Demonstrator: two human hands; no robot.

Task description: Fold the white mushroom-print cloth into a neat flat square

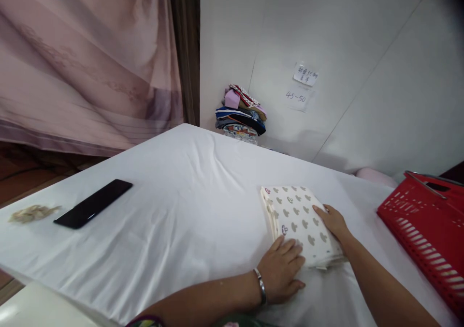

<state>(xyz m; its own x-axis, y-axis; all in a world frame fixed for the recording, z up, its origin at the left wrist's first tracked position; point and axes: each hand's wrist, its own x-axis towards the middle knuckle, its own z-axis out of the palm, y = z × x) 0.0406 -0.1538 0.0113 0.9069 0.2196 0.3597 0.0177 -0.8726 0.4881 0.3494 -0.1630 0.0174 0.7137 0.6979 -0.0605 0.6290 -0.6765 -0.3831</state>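
Observation:
A folded cream cloth [299, 215] with a grey and dark red print lies on the white-covered table, its layers stacked and showing along the left edge. My left hand [281, 269], a silver bracelet at its wrist, rests flat over the cloth's near left corner with fingers stretched out. At the right edge, my right hand [333, 223] holds the cloth, one digit lying on the top face; its other fingers are partly hidden.
A red plastic basket [420, 220] with a metal handle stands at the right. On the left of the white tablecloth [174, 211] lie a black phone [94, 204] and a small beige tangle [34, 213]. Folded fabrics [241, 114] are piled by the wall behind, near paper labels [300, 87].

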